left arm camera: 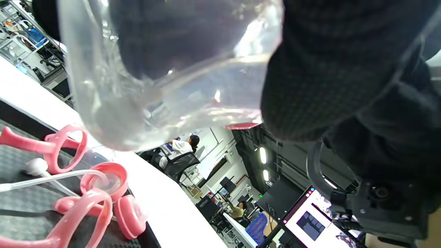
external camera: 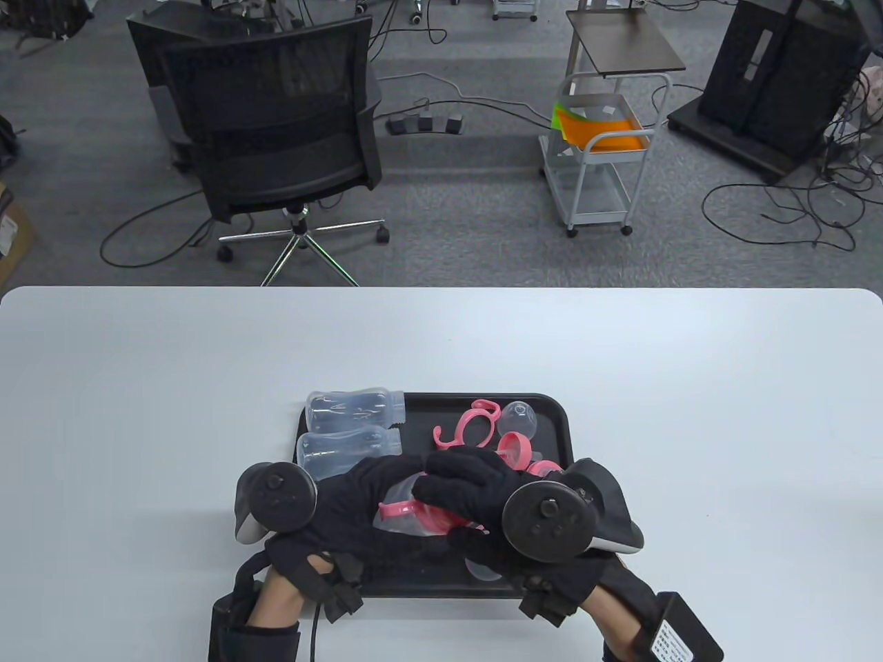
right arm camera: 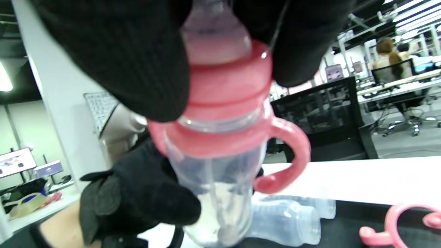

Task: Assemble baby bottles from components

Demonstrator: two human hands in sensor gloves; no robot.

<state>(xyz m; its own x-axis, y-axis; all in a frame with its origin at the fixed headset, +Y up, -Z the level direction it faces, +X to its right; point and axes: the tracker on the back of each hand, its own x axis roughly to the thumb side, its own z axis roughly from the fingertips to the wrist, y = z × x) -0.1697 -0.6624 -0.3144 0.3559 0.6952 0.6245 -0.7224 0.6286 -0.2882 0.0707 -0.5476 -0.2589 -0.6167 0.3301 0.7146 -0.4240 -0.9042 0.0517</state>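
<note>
Both hands around bottle, above tray's near edge.

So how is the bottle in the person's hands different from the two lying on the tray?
The held bottle wears a pink handle ring and collar; the two tray bottles are bare, with open threaded necks. The held one is gripped by the left hand and right hand; the tray bottles lie on their sides, untouched. All are clear plastic.
</note>
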